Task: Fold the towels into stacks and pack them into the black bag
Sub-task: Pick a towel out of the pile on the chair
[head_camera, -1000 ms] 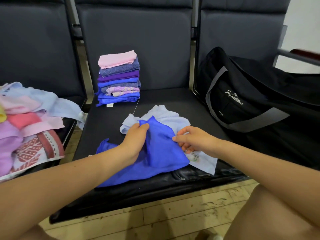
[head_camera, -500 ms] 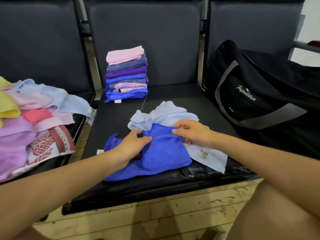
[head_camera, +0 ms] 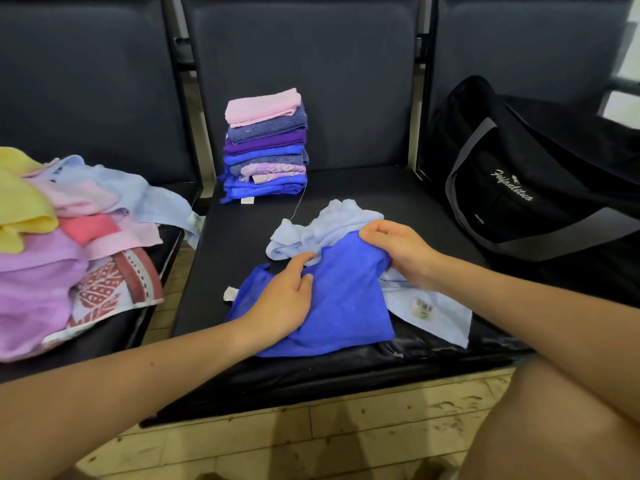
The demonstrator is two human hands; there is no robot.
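A bright blue towel (head_camera: 346,299) lies rumpled on the middle seat, over a pale blue towel (head_camera: 332,226) whose tagged corner sticks out at the right. My left hand (head_camera: 287,296) rests on the blue towel's left part, thumb and fingers at its upper edge. My right hand (head_camera: 398,251) grips the blue towel's upper right corner with curled fingers. A stack of folded towels (head_camera: 266,147), pink on top, stands at the back of the same seat. The black bag (head_camera: 526,188) sits on the right seat.
A loose heap of unfolded towels (head_camera: 65,244), yellow, pink, lilac, pale blue and a red-patterned one, covers the left seat. The black middle seat (head_camera: 367,188) shows between stack and towels. Tiled floor (head_camera: 311,441) lies below, and my knee is at the lower right.
My right hand has moved up and right with the blue towel's corner, spreading the cloth. My left hand has shifted slightly along the towel's upper edge. The view has drifted left.
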